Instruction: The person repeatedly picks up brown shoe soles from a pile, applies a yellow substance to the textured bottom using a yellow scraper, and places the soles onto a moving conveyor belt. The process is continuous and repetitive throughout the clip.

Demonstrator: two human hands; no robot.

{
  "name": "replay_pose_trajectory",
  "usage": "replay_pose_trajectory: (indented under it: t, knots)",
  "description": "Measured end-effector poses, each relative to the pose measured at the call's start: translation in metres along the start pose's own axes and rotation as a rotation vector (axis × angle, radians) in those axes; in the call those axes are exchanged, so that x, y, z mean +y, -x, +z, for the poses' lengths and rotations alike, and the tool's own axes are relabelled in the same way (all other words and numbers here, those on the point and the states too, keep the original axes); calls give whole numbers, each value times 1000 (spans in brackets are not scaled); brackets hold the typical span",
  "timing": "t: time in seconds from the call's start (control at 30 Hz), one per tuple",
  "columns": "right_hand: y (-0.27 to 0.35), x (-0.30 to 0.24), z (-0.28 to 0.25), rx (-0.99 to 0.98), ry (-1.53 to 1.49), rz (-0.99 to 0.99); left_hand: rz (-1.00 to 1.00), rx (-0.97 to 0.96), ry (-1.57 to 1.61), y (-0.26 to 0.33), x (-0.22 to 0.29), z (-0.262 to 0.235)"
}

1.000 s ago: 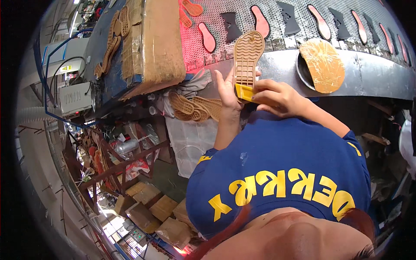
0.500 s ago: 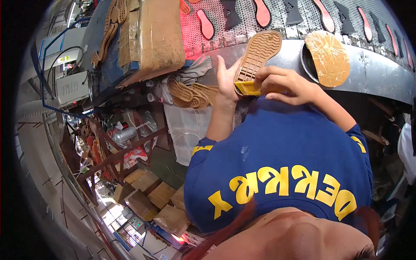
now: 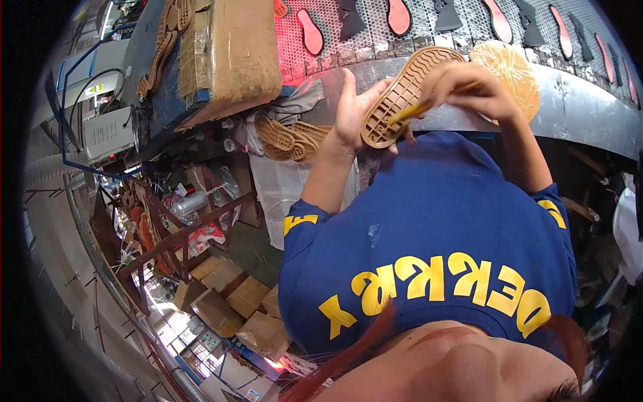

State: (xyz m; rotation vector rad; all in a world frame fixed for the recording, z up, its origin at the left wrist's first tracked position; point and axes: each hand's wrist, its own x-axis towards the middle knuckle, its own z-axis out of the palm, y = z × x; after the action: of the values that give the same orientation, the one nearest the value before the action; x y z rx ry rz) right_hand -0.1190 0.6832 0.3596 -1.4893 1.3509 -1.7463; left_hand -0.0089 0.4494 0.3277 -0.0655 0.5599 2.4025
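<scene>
A tan shoe sole (image 3: 385, 120) with a gridded heel and wavy ribs lies tilted across my left hand (image 3: 351, 110). My left thumb sticks up clear of it, and fingertips show beneath its lower edge. In my right hand (image 3: 475, 87) is a thin yellow flat tool (image 3: 410, 112), its end touching or just above the grid at the heel. My curled fingers hide the tool's other end, so its exact kind does not show. Behind my right hand, a scratched tan pad (image 3: 509, 63) is partly covered.
Beyond the metal ledge (image 3: 569, 104), a mesh conveyor (image 3: 372, 40) carries pink insoles (image 3: 399, 17) and black cut pieces (image 3: 447, 17). A taped cardboard box (image 3: 244, 57) stands at left. Several tan soles (image 3: 281, 137) are piled by my left forearm, above a whitish sack (image 3: 271, 194).
The sole has turned clockwise and tipped, its toe now further right behind my right hand. My right hand has lifted and rotated, so the yellow tool shows edge-on over the heel.
</scene>
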Motion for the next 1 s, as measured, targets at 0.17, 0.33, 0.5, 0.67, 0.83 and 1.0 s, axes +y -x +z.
replay_pose_trajectory:
  t: [0.17,0.33,0.5,0.67,0.83,1.0]
  knots:
    - [83,44,-27,887,-205,-58,120,150,-98,-1,-5,1]
    - [167,112,-15,962,547,590,549,283,-138,-6,-21,-2]
    - [178,147,22,679,967,606,859,156,-479,-13,-10,-1]
    - [190,179,27,625,1323,590,874,363,-788,-15,-10,-29]
    - [183,171,26,879,1043,555,806,534,-872,-10,-19,-41]
    - [185,166,19,1094,738,507,860,417,-977,-10,-24,-35]
